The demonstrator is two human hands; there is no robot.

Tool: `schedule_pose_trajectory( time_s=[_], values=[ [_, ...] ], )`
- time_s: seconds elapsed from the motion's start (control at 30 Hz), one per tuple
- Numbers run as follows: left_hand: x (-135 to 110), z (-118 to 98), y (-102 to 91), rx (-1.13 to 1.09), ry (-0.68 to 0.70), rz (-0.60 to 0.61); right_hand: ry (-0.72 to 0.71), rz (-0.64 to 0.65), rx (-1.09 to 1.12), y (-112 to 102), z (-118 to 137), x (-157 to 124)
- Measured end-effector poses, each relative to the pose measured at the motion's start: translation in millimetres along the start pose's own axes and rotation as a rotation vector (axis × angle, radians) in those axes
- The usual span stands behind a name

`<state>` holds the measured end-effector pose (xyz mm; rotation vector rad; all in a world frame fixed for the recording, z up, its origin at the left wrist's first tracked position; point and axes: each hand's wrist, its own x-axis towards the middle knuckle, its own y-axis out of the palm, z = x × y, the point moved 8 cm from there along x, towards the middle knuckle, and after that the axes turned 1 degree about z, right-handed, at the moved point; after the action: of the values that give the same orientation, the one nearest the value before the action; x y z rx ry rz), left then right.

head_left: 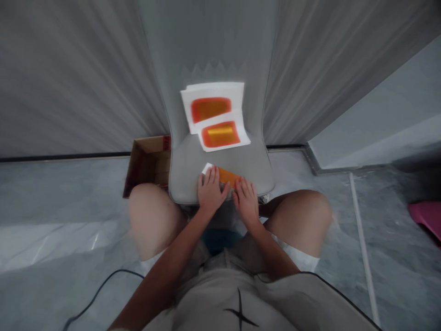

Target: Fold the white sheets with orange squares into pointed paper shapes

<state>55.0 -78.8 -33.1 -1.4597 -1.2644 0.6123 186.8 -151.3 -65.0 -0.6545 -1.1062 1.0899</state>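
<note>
One open cardboard box point(149, 143) stands left of the gray chair point(188, 172), where our left grip point(209, 189), fingers extended and thumb apart, lies on a narrow orange-and-white paper point(227, 176) by the seat's near edge. Printed sheets point(216, 118) rest beyond it, our right grip point(245, 196) spreads over the paper's right end, and a pink object point(427, 217) sits at right.

Plain room: pleated curtain point(76, 82), marbled floor point(69, 197)
</note>
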Motion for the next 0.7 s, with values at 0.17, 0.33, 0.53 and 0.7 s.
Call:
schedule_pose_trajectory(
  time_s=[0.17,0.33,0.53,0.7],
  values=[
    [0,-1,0.7,0.0,0.008,-0.008,-0.007,0.025,-0.006,-1,-1,0],
    [1,1,0.7,0.004,0.001,0.0,-0.008,0.038,-0.002,0,-1,0],
    [2,0,2.2,0.047,0.006,0.028,-0.009,0.079,0.025,1,-5,0],
    [1,-1,1.9,0.076,0.004,0.046,0.018,0.007,0.07,-18,2,7]
  ],
)
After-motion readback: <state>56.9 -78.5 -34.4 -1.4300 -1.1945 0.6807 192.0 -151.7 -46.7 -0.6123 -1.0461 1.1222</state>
